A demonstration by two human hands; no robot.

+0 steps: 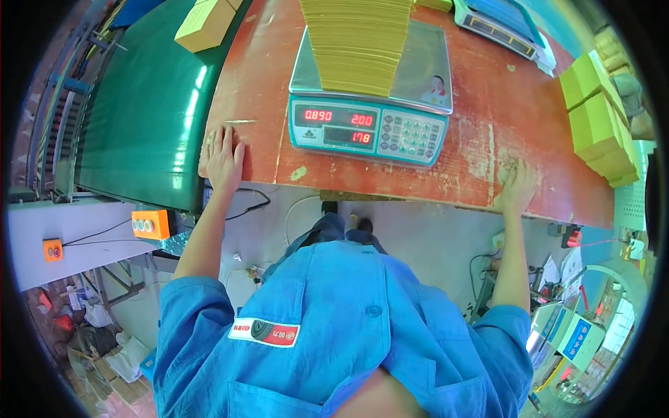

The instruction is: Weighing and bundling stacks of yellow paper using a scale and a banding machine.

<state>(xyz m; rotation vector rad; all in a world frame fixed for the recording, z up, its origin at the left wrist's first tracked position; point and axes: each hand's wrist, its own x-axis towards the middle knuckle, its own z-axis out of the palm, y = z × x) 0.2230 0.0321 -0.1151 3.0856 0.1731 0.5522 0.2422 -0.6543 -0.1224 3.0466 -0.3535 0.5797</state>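
From just above a blue cloth jacket [341,306], the head camera looks down. It faces the near edge of the worn red tabletop [481,104].

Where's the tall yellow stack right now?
In the head view, the tall yellow stack stands at top centre, on the metal pan of the scale, on the red table, right of the green belt.

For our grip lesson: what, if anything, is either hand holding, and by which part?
Nothing is held: the left hand and right hand rest on the red table.
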